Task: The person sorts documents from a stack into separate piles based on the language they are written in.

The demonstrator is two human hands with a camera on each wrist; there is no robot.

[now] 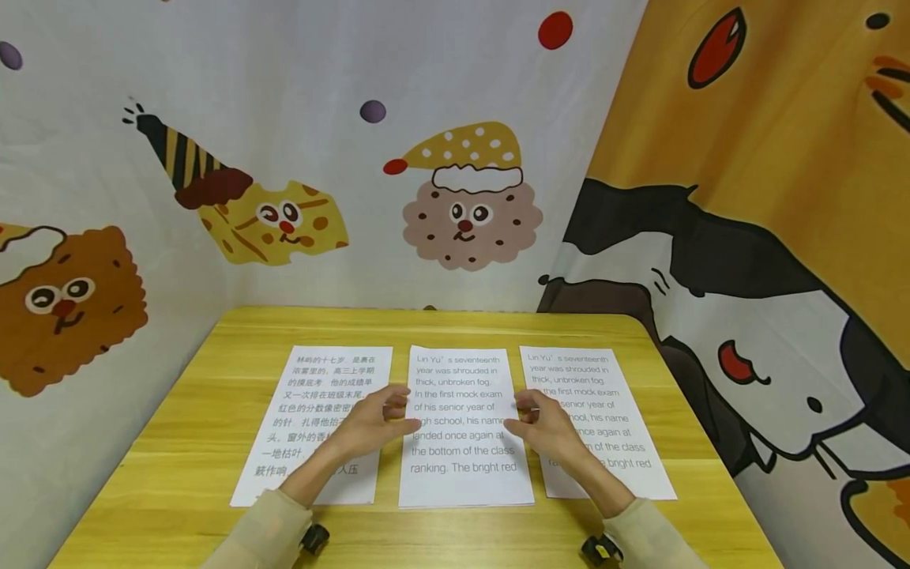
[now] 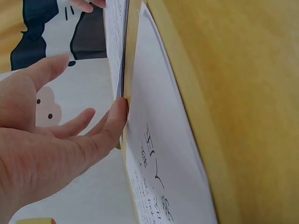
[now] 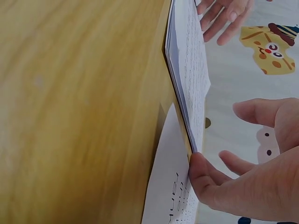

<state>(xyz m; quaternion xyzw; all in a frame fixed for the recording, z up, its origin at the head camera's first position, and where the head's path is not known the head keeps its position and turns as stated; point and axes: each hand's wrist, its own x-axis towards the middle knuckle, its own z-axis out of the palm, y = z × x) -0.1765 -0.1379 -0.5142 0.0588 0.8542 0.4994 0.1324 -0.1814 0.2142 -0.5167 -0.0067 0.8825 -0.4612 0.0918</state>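
While a middle stack of paper (image 1: 462, 427) in English is being borne flat by a wooden table (image 1: 426, 541) toward six o'clock in the head view, its nine o'clock edge is being flanked by the left hand (image 1: 370, 423) and its three o'clock edge by the right hand (image 1: 550, 427). Both hands are being held with relaxed, slightly bent fingers, and nothing is being gripped by either. Fingertips are being placed right by the stack's edges, though whether the paper is being touched is not being shown clearly. Farther out at nine o'clock, a page in Chinese (image 1: 313, 403) is being partly hidden by the left hand; at three o'clock, another page in English (image 1: 618, 442) is being partly hidden by the right hand. Beyond the table at twelve o'clock, a white cloth (image 1: 298, 47) is being decorated by a smiling cookie (image 1: 472, 245).
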